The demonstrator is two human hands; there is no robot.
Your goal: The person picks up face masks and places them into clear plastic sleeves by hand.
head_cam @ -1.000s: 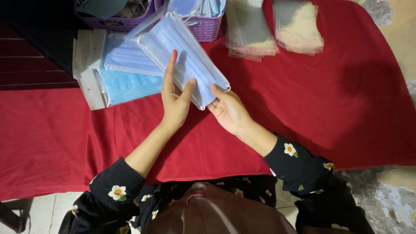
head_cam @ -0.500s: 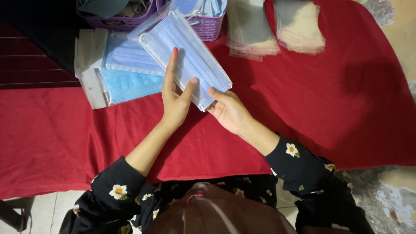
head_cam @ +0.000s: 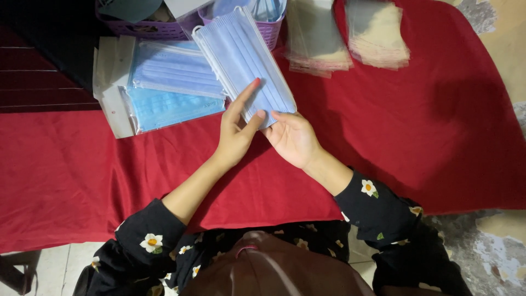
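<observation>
Masks point(head_cam: 244, 60), a thin pale-blue stack with white ear loops, are held tilted above the red cloth point(head_cam: 411, 142), their far end reaching toward the purple basket point(head_cam: 268, 30). The step in hand is judged to be the squaring-up of this stack between both hands. The left hand point(head_cam: 235, 134) is laid along the stack's near face, fingers held straight and close together, thumb spread out under the lower edge; it is pressed flat rather than pinching. The right hand point(head_cam: 293, 137) is cupped half open beneath the stack's lower corner, palm up, fingertips touching the edge; how firmly it grips cannot be told. A steady, even squeeze from both sides seems to be called for next, so that the edges stay aligned and the loops are not caught. Just left of the hands, more masks in clear bags point(head_cam: 164, 87) are laid on the cloth, touching the basket's foot. Two piles of empty clear bags point(head_cam: 350, 38) are set well apart to the right, at the far edge of the cloth.
</observation>
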